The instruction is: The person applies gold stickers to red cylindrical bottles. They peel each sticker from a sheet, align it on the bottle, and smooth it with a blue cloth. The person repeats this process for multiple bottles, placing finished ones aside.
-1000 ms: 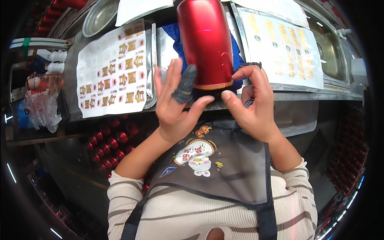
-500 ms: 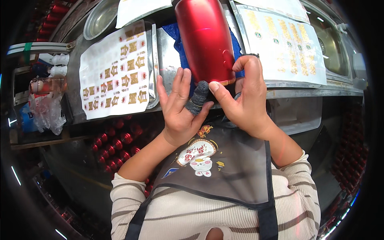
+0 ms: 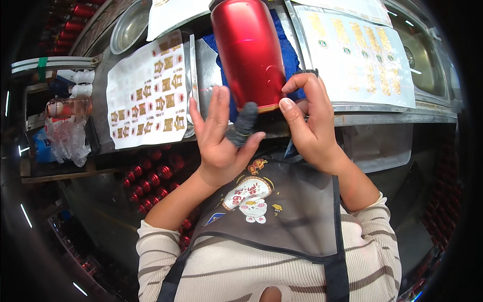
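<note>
A glossy red metal cylinder (image 3: 249, 55), shaped like a flask, lies with its lower end toward me on a blue cloth (image 3: 287, 48). My left hand (image 3: 221, 136) is open, its fingers stretched upward. A dark grey knitted sleeve (image 3: 245, 121) covers its index finger, at the cylinder's near rim. My right hand (image 3: 309, 113) is curled at the near right edge of the cylinder, thumb and index finger bent toward each other. A dark band (image 3: 307, 72) sits by its bent index finger. Below its palm a dark pointed piece (image 3: 289, 149) shows; what the curled fingers hold is hidden.
A sheet of gold and red stickers (image 3: 151, 100) lies on a metal tray at left. Another sheet with gold strips (image 3: 352, 60) is at right. A metal bowl (image 3: 131, 27), a sink (image 3: 422, 58) and a plastic bag (image 3: 70, 143) flank them. Several red cylinders (image 3: 151, 178) stand below the bench.
The red cylinder has shifted slightly left and up. My left hand has moved a little left, its covered finger lower. My right thumb and index finger have drawn slightly apart from the rim.
</note>
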Tool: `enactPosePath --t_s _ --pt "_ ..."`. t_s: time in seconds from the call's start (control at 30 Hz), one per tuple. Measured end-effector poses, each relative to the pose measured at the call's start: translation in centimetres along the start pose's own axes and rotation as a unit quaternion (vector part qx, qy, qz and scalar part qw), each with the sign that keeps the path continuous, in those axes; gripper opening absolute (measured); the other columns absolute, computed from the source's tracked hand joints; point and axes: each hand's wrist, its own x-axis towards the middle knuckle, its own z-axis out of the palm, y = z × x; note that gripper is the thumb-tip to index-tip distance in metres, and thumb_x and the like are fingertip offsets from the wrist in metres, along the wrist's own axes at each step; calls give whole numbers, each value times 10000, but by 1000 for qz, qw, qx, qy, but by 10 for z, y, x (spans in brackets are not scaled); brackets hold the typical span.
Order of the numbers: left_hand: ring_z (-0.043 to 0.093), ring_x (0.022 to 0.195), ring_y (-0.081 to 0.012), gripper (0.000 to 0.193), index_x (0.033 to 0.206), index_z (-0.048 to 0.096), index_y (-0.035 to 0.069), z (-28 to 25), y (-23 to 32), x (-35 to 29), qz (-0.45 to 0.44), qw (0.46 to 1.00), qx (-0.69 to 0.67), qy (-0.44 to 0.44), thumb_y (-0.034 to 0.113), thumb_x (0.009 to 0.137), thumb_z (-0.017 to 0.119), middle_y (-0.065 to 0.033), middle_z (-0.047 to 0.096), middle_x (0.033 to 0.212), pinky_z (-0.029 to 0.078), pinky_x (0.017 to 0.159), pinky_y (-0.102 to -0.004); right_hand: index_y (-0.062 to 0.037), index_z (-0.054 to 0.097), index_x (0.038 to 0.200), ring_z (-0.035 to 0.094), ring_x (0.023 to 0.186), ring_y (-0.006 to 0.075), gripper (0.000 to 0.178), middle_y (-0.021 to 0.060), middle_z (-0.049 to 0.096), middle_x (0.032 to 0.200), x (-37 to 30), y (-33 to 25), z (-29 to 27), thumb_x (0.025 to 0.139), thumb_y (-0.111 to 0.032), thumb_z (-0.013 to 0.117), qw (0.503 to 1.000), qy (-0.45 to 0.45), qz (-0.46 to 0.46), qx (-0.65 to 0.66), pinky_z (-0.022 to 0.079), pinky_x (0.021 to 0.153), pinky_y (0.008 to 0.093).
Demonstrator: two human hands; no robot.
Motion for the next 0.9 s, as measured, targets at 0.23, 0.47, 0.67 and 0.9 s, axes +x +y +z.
enactPosePath --t_s 0.23,0.47,0.67,0.9 --pt "431 1361 -476 398 1148 690 -10 3 -6 -15 -21 1000 8 -15 138 790 783 -328 373 1500 134 1119 -665 -25 502 1061 488 751 221 467 96 508 938 4 -12 10 777 -254 795 994 47 -59 -84 431 572 327" --pt "445 1362 -432 533 1271 583 -70 2 -3 -6 19 1000 11 -3 34 779 758 -291 396 1499 133 1120 -672 -28 504 1052 553 801 298 398 115 524 920 4 -13 9 817 -247 739 996 40 -28 -80 483 605 381" --pt "429 1368 -454 579 1291 569 -72 0 -4 -2 48 998 32 -9 46 762 772 -305 379 1504 135 1122 -667 -24 519 1048 553 798 298 280 128 536 917 0 -9 8 870 -170 678 999 34 7 -29 480 637 376" --pt "440 1351 -486 324 1058 721 29 0 -2 -1 12 999 39 -7 172 777 796 -319 413 1479 136 1116 -670 7 508 1085 402 613 50 249 66 475 987 0 -5 11 926 -108 660 999 29 -39 -21 348 519 197"
